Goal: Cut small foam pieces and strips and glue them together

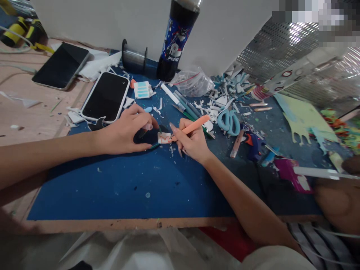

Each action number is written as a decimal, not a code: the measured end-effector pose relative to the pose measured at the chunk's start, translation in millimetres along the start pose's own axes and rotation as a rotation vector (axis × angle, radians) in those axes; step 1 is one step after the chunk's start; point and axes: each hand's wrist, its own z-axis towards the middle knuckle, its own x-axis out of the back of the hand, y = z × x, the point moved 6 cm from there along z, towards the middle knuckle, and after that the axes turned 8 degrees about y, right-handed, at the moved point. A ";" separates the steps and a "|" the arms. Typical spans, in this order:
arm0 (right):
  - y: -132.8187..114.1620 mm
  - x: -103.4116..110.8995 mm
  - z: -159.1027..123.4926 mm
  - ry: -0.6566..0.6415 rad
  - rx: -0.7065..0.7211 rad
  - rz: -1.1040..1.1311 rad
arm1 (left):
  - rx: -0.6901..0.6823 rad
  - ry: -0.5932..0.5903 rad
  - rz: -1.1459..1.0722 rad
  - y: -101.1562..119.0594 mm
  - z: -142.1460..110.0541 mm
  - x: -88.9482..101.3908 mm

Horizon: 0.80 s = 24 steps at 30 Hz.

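My right hand is closed around an orange marker. The marker's lower end meets a small white rectangular piece with orange lines on it. On the piece's left side, my left hand pinches it, thumb at the lower edge and forefinger at the upper edge, the palm raised off the mat. A blue mat lies under both hands. Just beyond my right hand are several pens, and light-blue-handled scissors lie to its right.
Two phones lie at the left, behind my left forearm. A Pepsi bottle and a wire spool stand at the back. Foam scraps are heaped back right. A glue gun lies right, near another person's hand.
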 end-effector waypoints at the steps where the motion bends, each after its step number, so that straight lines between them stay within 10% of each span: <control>1: -0.2 0.0 0.0 -0.003 0.002 -0.006 | 0.003 0.000 0.003 -0.2 0.2 0.0; 24: -5.7 -4.4 4.8 -0.015 0.011 -0.010 | 0.006 0.021 0.000 0.0 0.3 -2.2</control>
